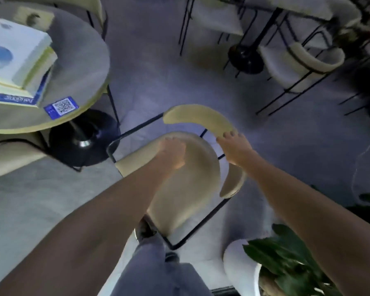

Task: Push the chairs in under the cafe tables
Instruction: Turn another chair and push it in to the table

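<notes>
Arms outstretched, left hand (173, 153) on chair (188, 189) seat, right hand (235, 147) grip around backrest (201, 118) (curved).

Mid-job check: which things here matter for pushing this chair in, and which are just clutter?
Job:
cream chair
round cafe table
left hand on the seat
right hand on the backrest

Lying about:
stack of books
QR code card
potted plant
other chairs at the far table

Open floor (158, 67) lies beyond the gripped chair (190, 178); left of the grip the round table (81, 67) and its black base (83, 137) block passage.
</notes>
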`<action>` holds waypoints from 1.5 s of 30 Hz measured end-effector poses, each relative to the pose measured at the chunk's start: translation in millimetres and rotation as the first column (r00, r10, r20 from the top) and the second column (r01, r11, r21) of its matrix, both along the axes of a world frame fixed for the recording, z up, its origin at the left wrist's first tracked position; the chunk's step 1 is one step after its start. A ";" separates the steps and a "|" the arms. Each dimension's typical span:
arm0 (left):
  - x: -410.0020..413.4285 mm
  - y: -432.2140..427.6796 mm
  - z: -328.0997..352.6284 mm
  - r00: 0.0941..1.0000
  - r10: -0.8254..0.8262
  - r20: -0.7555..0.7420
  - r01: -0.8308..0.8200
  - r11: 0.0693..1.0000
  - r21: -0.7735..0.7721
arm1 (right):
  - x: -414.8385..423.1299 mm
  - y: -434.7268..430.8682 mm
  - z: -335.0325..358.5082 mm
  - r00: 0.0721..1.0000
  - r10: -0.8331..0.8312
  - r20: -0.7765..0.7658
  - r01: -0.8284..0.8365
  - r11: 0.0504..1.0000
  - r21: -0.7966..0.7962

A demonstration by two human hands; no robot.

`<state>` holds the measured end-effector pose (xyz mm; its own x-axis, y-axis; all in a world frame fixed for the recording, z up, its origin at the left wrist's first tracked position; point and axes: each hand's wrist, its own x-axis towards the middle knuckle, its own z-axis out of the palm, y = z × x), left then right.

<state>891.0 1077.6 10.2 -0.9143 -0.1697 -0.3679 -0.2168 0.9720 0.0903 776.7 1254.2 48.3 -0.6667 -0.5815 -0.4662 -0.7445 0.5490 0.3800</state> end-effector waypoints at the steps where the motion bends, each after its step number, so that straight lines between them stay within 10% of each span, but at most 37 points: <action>1: -4.7 -2.0 0.3 0.999 0.036 0.002 -0.036 0.999 0.012 | -7.7 -3.7 0.3 1.000 0.011 0.014 -0.011 1.000 -0.015; 11: -48.5 6.4 -7.3 0.933 0.353 0.063 -0.351 0.935 -0.040 | -89.5 -36.3 -32.5 0.918 0.390 0.072 -0.393 0.919 0.026; 18: -84.3 43.7 -36.5 0.716 0.689 0.111 -0.688 0.724 -0.056 | -139.6 -54.0 -72.2 0.674 0.723 0.151 -0.732 0.681 0.008; 30: -110.2 114.8 -53.4 0.543 0.835 0.095 -0.839 0.543 0.024 | -163.9 -46.3 -83.1 0.463 0.863 0.204 -0.882 0.472 0.004; 45: -204.8 231.9 -94.4 0.162 0.960 0.227 -0.987 0.155 0.048 | -254.0 -24.3 -130.1 -0.025 0.931 0.365 -0.979 -0.097 0.181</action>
